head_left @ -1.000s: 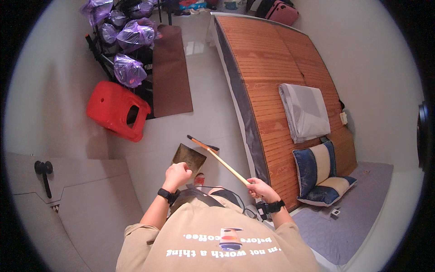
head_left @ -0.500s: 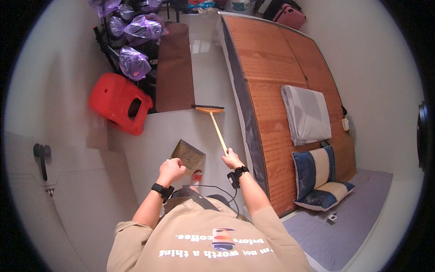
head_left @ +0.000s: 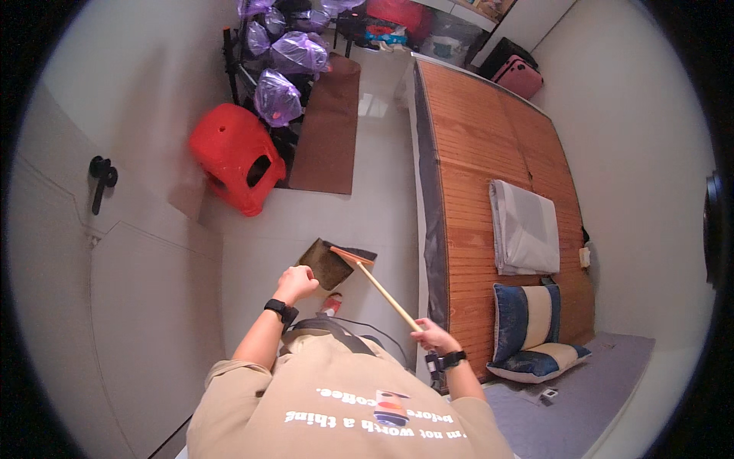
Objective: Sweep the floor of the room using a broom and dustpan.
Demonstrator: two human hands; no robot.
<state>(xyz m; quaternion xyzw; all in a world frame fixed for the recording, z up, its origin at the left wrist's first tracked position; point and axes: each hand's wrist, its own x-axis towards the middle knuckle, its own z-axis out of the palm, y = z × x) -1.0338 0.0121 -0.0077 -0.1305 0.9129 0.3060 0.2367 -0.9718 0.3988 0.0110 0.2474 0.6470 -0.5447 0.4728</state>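
Right hand (head_left: 433,335) grasps broom (head_left: 384,294); left hand (head_left: 297,284) clenched near dustpan (head_left: 324,265), cannot tell on what; broom head (head_left: 353,256) overlaps dustpan's right edge; sweeping-in seems in hand; next move calls for steady dustpan, low broom.

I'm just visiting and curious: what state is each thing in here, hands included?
Left hand: closed like a fist; whether it grips anything is hidden
Right hand: closed around the broom handle
Broom: held slanted, its head overlapping the dustpan's edge in view
Dustpan: open face turned up
White-and-grey cloth: folded
Purple plastic bags: bulging
Door: can't tell whether shut
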